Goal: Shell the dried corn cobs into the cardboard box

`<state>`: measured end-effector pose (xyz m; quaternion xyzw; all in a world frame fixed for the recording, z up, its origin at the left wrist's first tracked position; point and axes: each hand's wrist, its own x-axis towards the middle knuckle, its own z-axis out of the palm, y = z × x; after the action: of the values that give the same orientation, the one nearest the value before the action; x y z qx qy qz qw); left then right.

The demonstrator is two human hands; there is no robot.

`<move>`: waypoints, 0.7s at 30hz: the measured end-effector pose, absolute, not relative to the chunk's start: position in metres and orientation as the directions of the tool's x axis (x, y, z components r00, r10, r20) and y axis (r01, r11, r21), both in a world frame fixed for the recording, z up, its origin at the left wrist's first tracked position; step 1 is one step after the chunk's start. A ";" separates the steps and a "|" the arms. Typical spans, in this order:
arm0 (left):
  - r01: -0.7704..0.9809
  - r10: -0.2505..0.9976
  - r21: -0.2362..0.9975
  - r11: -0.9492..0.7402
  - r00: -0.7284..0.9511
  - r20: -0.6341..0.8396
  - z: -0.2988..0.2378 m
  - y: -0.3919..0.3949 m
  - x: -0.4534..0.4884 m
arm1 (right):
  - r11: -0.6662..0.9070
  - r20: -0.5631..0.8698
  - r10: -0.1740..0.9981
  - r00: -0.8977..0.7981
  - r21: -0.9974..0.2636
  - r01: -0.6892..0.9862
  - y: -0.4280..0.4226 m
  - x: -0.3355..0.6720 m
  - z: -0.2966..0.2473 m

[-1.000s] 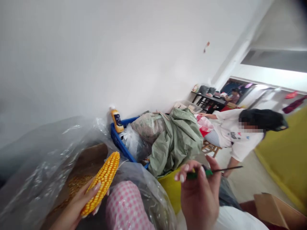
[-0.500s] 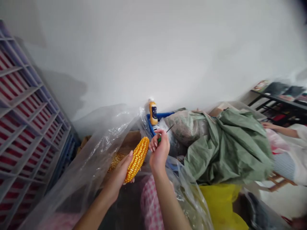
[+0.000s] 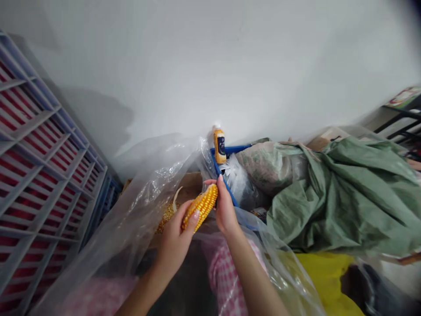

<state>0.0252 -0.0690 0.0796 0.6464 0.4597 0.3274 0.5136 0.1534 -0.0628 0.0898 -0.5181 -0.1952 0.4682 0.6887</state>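
My left hand [image 3: 173, 240] grips the lower half of a yellow corn cob [image 3: 203, 204], which points up and to the right. My right hand [image 3: 225, 207] is closed round the cob's upper end, thumb over the tip. The green-handled tool seen earlier is hidden. Both hands hover over a cardboard box [image 3: 187, 186] lined with a clear plastic bag [image 3: 144, 210]. Loose kernels [image 3: 165, 216] and a pale husk strip lie inside it.
A grey rack with red slots [image 3: 39, 166] fills the left side. Behind the box a yellow bottle [image 3: 219, 145] stands by a blue crate [image 3: 232, 150]. Green sacks [image 3: 345, 197] lie to the right, above a yellow container [image 3: 325, 272]. A pink checked cloth [image 3: 226, 276] lies below my hands.
The view swung left, so the other person is out of sight. My right hand came in from the right onto the cob's upper end. The green-handled tool no longer shows.
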 end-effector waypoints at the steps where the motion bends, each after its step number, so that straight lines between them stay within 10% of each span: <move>1: 0.306 0.934 0.940 -0.151 0.355 0.035 0.078 -0.071 0.025 | 0.051 -0.200 0.853 0.482 -0.887 -0.459 -0.064 0.151 0.089; 9: 0.433 0.888 0.802 -0.411 0.388 0.245 0.069 -0.079 0.021 | 0.206 0.021 0.907 0.420 -0.893 -0.400 -0.068 0.138 0.091; 14: 0.377 0.860 0.830 -0.411 0.463 0.215 0.075 -0.082 0.018 | 0.167 -0.087 0.895 0.438 -0.844 -0.509 -0.077 0.141 0.091; 21: 0.359 0.626 0.896 0.262 0.643 -0.441 0.079 -0.085 0.022 | 0.328 -0.090 0.838 0.539 -0.706 -0.628 -0.089 0.162 0.099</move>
<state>0.0223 -0.0853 0.0789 0.5996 0.4107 0.0982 0.6798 0.1619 -0.0890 0.0988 -0.3562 -0.1472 0.4572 0.8015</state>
